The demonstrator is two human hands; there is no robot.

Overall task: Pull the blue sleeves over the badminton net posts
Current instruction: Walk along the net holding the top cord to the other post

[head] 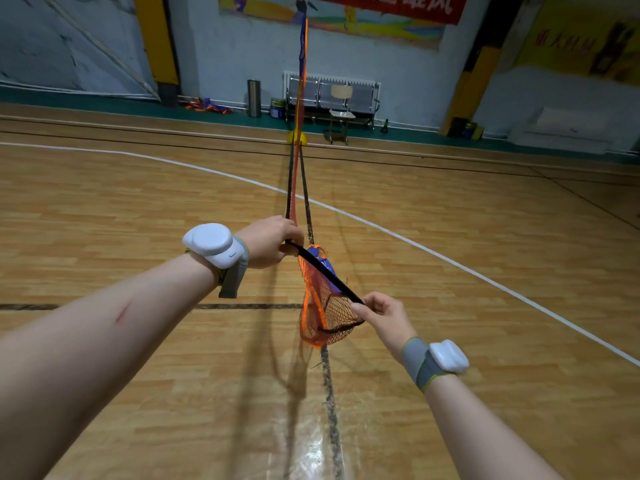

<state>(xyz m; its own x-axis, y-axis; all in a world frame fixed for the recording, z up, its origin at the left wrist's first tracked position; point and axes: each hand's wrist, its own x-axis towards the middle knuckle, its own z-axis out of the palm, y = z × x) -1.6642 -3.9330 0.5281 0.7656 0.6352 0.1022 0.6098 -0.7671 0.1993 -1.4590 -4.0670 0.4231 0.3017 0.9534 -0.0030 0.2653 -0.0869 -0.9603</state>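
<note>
A thin black net post [325, 270] runs slantwise between my hands. My left hand [272, 241] is closed around its upper end. My right hand [382, 315] pinches its lower end between thumb and fingers. A bunched blue sleeve [323, 263] sits along the post, partly hidden behind it. The orange net [323, 313] hangs crumpled below the post and stretches away in a narrow band toward the far post [303, 50], which stands on a yellow base [297, 137] and has blue fabric over its upper part.
Wooden gym floor [138, 209] with white and black court lines. At the far wall stand a metal bench [332, 98], a chair [341, 114], a steel bin [254, 98] and a pile of orange-blue fabric [207, 106].
</note>
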